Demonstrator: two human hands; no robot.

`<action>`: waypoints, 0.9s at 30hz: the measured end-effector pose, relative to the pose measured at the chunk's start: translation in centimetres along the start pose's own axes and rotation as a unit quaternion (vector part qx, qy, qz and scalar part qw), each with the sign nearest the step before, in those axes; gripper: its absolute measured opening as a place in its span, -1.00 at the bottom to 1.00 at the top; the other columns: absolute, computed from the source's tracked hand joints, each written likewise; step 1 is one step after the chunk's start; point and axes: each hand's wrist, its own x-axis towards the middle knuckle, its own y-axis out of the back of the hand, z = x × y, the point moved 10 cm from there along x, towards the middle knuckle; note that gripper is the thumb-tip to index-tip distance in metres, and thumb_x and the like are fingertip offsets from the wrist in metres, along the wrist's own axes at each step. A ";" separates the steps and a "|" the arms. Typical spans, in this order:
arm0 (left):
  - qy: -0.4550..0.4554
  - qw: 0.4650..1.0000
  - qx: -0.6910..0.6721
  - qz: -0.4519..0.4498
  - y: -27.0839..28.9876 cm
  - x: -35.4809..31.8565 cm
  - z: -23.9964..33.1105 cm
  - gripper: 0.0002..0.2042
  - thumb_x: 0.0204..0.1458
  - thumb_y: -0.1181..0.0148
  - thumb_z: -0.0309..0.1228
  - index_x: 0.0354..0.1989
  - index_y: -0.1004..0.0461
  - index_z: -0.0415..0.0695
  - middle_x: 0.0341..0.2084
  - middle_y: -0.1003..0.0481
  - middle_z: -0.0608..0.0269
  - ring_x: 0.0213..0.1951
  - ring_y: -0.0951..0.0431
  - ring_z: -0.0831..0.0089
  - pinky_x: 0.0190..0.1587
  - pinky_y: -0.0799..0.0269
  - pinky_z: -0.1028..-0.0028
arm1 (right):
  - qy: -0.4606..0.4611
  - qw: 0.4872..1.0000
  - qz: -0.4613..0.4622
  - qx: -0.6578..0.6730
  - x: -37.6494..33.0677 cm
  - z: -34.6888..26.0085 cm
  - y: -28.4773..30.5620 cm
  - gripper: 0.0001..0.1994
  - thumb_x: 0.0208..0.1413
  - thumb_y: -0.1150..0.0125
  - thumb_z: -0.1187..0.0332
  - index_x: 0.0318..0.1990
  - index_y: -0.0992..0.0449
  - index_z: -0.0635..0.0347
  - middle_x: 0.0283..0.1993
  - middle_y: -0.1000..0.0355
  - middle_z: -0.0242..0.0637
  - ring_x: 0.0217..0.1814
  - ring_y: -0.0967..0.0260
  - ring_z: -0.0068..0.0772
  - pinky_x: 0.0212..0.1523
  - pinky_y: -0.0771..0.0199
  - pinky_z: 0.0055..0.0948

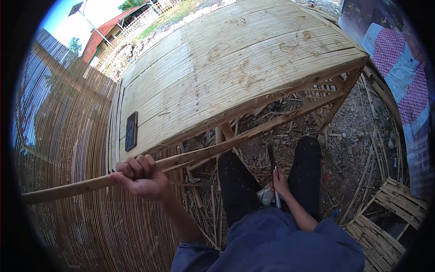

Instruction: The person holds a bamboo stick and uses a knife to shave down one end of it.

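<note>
My left hand (141, 177) is wrapped round a long strip of split bamboo (217, 148). The strip slants from the woven screen at the left, past the table's near edge, to the table's legs at the right. Low between my knees, my right hand (280, 184) is closed round a long, narrow knife (271, 156). Its dark blade points away from me, and a pale, shiny end shows below the fist. The blade is apart from the bamboo strip.
A bamboo-slat table (176, 97) with curled shavings (244, 75) and a dark phone (131, 131) on it stands before me. A woven bamboo screen (77, 136) is at the left. Bamboo scraps (362, 181) litter the ground. Patterned cloth (398, 68) hangs at the right, above a slatted panel (376, 233).
</note>
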 end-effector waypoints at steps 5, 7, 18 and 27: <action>-0.006 0.998 0.040 0.039 -1.3 1.1 -0.4 -0.58 0.16 0.41 -0.01 -0.67 0.06 0.03 -0.83 0.12 0.47 -0.77 0.19 0.65 -0.76 0.22 0.62 | -0.023 0.989 0.060 0.130 1.4 1.0 1.9 -0.63 0.17 0.24 0.00 -0.41 -0.22 0.14 -0.77 -0.13 -0.43 -0.84 -0.13 -0.60 -0.85 -0.12 -0.55; -0.010 0.998 0.051 0.040 -1.8 1.3 -0.4 -0.58 0.16 0.41 -0.01 -0.67 0.06 0.03 -0.83 0.12 0.47 -0.77 0.19 0.65 -0.76 0.22 0.61 | -0.007 0.990 0.064 0.122 1.3 0.2 1.9 -0.63 0.17 0.24 0.00 -0.40 -0.22 0.14 -0.77 -0.14 -0.43 -0.84 -0.12 -0.61 -0.85 -0.11 -0.57; 0.011 0.997 0.048 -0.056 -3.6 0.5 -0.7 -0.56 0.16 0.48 0.02 -0.70 0.04 0.04 -0.84 0.11 0.51 -0.78 0.19 0.67 -0.77 0.20 0.62 | 0.277 0.947 -0.023 -0.162 -0.7 -12.8 -4.6 -0.68 0.16 0.21 0.15 -0.35 -0.28 0.28 -0.61 -0.32 0.04 -0.47 -0.30 0.14 -0.48 -0.24 -0.12; 0.027 0.983 -0.039 -0.178 -4.3 -1.5 0.3 -0.55 0.09 0.34 0.10 -0.68 0.04 0.04 -0.87 0.11 0.50 -0.82 0.23 0.70 -0.79 0.27 0.63 | 0.359 0.916 -0.011 -0.179 -1.1 -16.9 -6.8 -0.66 0.15 0.18 0.14 -0.30 -0.32 0.30 -0.52 -0.35 0.10 -0.37 -0.32 0.16 -0.39 -0.29 -0.07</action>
